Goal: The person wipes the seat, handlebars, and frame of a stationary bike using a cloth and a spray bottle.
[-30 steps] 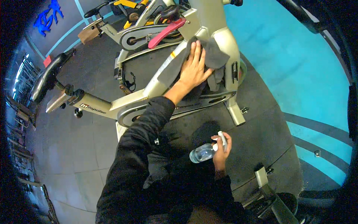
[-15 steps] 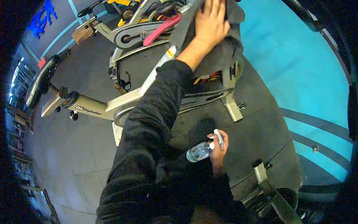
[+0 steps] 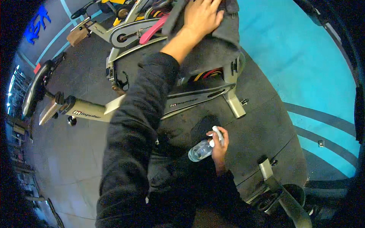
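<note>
My left hand (image 3: 201,18) lies on a dark grey cloth (image 3: 213,47) with its fingers stretched out; the fingertips run up to the top edge of the picture. The cloth drapes over the front part of a silver exercise bike (image 3: 89,109) and hides what is beneath it. Lower down, my right hand (image 3: 219,150) is closed around the white trigger head of a clear spray bottle (image 3: 199,152). The bottle is tilted and has clear liquid in it. My left sleeve covers part of the bike's frame.
The bike's black saddle (image 3: 37,89) is at the left. Behind stands another exercise bike (image 3: 125,34) with a pink part (image 3: 153,29). Part of a third bike (image 3: 281,193) shows at lower right. Dark mats (image 3: 68,152) meet blue flooring (image 3: 281,53) at the right.
My left hand and the cloth have shifted slightly left and up in the picture, as the whole view has moved a little. The spray bottle stays in my right hand.
</note>
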The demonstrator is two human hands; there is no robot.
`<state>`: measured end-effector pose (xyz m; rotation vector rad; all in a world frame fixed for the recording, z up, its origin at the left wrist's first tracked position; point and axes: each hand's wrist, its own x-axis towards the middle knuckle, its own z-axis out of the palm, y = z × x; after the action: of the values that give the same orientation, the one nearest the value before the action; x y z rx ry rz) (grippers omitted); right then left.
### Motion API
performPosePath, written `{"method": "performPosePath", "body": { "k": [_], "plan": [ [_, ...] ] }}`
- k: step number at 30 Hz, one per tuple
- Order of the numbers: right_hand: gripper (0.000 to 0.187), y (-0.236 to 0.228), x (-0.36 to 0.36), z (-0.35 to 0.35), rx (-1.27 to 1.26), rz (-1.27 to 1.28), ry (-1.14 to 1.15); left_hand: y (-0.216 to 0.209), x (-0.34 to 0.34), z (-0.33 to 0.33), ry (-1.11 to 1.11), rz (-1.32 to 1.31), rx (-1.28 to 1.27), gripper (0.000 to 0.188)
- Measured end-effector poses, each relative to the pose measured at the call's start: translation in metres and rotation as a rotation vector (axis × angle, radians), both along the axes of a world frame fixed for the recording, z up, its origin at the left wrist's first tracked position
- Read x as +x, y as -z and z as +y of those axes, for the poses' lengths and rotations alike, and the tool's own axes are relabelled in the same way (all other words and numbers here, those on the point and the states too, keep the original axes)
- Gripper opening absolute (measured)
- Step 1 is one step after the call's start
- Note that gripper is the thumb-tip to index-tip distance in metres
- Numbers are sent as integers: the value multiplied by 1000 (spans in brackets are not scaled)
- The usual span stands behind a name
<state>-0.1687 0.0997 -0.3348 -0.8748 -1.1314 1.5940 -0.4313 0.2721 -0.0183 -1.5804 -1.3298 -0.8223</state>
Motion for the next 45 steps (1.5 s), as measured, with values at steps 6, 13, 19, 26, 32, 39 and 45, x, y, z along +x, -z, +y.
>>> {"method": "performPosePath", "body": {
  "k": [6, 13, 19, 26, 32, 39, 45],
  "plan": [
    [28, -18, -12, -16, -100, 2, -34, 80, 29, 31, -35, -154, -62, 74],
    [29, 1, -7, -12, -16, 27, -12, 60, -3, 13, 146, -32, -142, 79],
    [28, -5, -11, -11, -13, -2, -68, -9, -2, 9, -321, -34, 315, 73],
    [28, -3, -4, -17, -97, -35, -47, 91, 14, 25, 148, -193, -160, 76],
    [29, 2, 0, -14, -43, 5, -29, 20, -14, 7, -206, -2, 101, 84],
    [28, 4, -11, -16, -64, -8, -56, 49, 9, 10, -319, -211, 102, 81],
    [26, 6, -8, -11, -50, 9, -46, 56, 22, 10, -245, -321, -65, 102]
  ]
}}
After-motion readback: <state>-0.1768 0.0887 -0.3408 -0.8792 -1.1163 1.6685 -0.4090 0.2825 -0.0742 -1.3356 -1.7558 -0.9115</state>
